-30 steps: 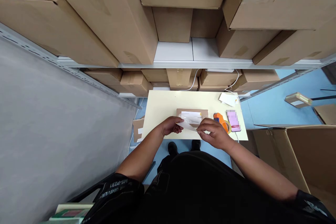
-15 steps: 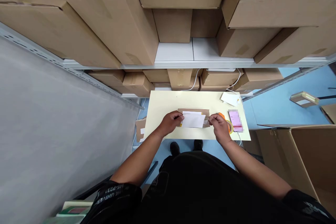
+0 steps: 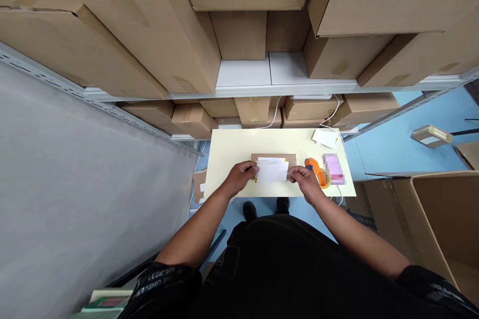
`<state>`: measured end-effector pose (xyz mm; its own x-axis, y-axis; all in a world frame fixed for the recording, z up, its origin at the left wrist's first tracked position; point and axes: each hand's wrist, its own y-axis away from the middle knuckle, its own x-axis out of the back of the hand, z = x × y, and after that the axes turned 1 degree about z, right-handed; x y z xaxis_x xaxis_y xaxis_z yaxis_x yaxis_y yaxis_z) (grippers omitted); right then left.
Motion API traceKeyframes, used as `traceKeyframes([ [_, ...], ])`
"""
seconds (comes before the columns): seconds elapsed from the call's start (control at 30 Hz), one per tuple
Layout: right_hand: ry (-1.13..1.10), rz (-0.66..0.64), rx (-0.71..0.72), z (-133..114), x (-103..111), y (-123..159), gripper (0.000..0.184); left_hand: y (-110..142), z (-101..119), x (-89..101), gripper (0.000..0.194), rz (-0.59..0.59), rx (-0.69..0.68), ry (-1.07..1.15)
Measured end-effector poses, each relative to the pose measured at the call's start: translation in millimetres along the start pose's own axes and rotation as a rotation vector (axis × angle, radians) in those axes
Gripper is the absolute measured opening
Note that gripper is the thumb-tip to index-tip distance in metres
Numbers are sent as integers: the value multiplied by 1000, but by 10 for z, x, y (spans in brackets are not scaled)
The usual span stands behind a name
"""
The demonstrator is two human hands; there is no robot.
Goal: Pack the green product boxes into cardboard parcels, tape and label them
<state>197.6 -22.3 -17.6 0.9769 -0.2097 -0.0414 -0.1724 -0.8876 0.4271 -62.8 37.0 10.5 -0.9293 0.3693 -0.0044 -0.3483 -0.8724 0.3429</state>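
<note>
A white sheet of paper (image 3: 272, 171), with yellow bits at its edges, is held over a flat brown cardboard piece (image 3: 274, 156) on the table. At the sheet's left edge, my left hand (image 3: 240, 176) is closed in a pinch. My right hand (image 3: 305, 180) pinches its right edge between thumb and fingers. Another white edge shows just behind the sheet. To the right of my right hand lies an orange tape dispenser (image 3: 313, 164) with a roll of tape.
The cream table (image 3: 228, 152) also holds a pixelated pink phone (image 3: 334, 167) and a white paper (image 3: 325, 138) with a cable. Shelves of cardboard boxes (image 3: 247, 35) rise behind it. A grey wall (image 3: 75, 184) stands left; a large open carton (image 3: 396, 209) is at right.
My right hand has moved left, from just beyond the sheet to its right edge. The tape dispenser shows more fully now. My left hand keeps its pinch on the sheet.
</note>
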Motion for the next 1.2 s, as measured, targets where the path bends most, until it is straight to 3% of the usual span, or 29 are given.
traceKeyframes([
  [0.17, 63, 49, 2, 15, -5, -1, 42, 23, 12, -12, 45, -15, 21, -27],
  [0.33, 66, 9, -23, 19, -8, -4, 35, 27, 22, -33, 44, -24, 15, -14],
  [0.47, 70, 18, -58, 14, -8, 0, 43, 36, 61, -58, 43, -41, 18, 6],
  [0.6, 69, -17, -44, 15, -2, 21, 36, 24, 67, -83, 41, -48, 6, 14],
  [0.73, 120, 41, -5, 23, 45, 20, 29, -61, -22, -91, 43, 3, 42, -21],
  [0.97, 509, 98, 53, 67, 123, -251, 21, -354, -231, -129, 25, 171, 205, -310],
  [1.1, 744, 126, 12, 95, 86, -408, 20, -531, -281, -179, 15, 176, 203, -551],
  [1.2, 880, 116, -21, 70, 37, -456, 22, -632, -309, -217, 19, 150, 166, -734],
])
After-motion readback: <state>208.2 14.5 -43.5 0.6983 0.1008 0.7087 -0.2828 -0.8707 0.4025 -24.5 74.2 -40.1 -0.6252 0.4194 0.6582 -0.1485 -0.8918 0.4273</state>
